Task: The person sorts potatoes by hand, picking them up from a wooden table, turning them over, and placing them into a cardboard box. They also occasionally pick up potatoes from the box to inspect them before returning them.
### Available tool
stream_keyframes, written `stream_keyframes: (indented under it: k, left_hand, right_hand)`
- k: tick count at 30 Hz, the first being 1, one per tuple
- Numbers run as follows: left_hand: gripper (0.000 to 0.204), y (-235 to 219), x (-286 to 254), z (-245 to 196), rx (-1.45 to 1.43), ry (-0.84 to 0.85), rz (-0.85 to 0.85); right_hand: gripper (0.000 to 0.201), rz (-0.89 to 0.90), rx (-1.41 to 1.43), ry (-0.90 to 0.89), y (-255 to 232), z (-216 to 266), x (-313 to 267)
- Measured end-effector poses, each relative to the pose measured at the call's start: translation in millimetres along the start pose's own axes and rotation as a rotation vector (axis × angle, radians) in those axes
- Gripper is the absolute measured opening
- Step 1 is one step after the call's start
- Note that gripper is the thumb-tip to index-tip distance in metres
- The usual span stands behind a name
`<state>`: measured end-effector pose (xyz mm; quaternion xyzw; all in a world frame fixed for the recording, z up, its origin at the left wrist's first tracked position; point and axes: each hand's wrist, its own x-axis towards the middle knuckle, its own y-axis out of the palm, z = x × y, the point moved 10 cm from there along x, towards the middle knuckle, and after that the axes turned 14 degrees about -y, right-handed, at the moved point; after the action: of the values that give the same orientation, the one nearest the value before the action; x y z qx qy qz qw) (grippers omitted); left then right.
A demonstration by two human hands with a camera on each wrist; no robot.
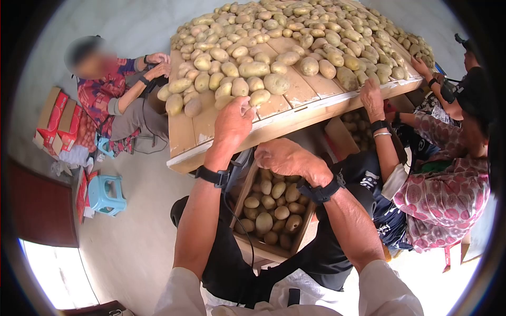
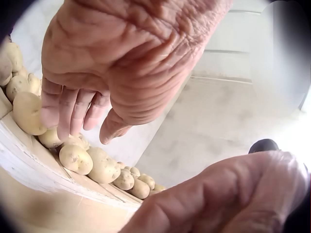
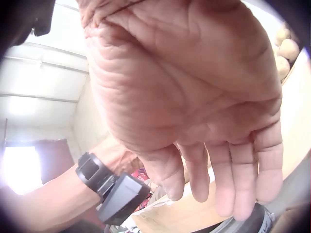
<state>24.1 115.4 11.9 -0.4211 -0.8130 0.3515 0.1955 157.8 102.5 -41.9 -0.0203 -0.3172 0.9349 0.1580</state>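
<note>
My left hand (image 1: 233, 124) is over the front edge of the slatted wooden table (image 1: 311, 100), its fingertips right by a potato (image 1: 259, 98). In the left wrist view the left hand (image 2: 121, 63) shows bare palm, with fingers reaching toward several potatoes (image 2: 76, 159) along the edge. My right hand (image 1: 289, 157) hangs just below the table edge, above a box (image 1: 240, 197) of potatoes between my knees. Seen from the right wrist, the right hand (image 3: 189, 97) has straight fingers pointing down and nothing in its palm.
A large heap of potatoes (image 1: 337, 42) covers the far side of the table. A person (image 1: 121, 95) sits at the left, and others (image 1: 443, 179) sit close on the right. Another box (image 1: 340, 138) stands under the table. A blue stool (image 1: 107, 195) stands on the floor.
</note>
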Motion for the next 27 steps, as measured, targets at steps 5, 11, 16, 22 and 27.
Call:
stream_keyframes:
  k: [5, 11, 16, 22, 27]
  left_hand:
    - [0.049, 25, 19, -17, 0.271, 0.030, -0.081]
    - [0.052, 46, 29, -28, 0.434, 0.068, -0.100]
    - [0.048, 46, 32, -25, 0.457, 0.102, -0.139]
    - [0.047, 38, 22, 9, -0.242, -0.282, 0.378]
    - [0.047, 30, 6, 17, -0.903, -0.328, 0.500]
  right_hand:
    - [0.031, 0.008, -0.103, -0.003, -3, -5, -10]
    - [0.029, -0.033, -0.151, 0.009, -14, 2, -22]
    - [0.031, -0.043, -0.155, 0.026, -18, 1, -30]
    - [0.032, -0.094, -0.137, 0.091, -36, -1, -38]
    - [0.029, -0.153, -0.151, 0.072, -44, -8, -36]
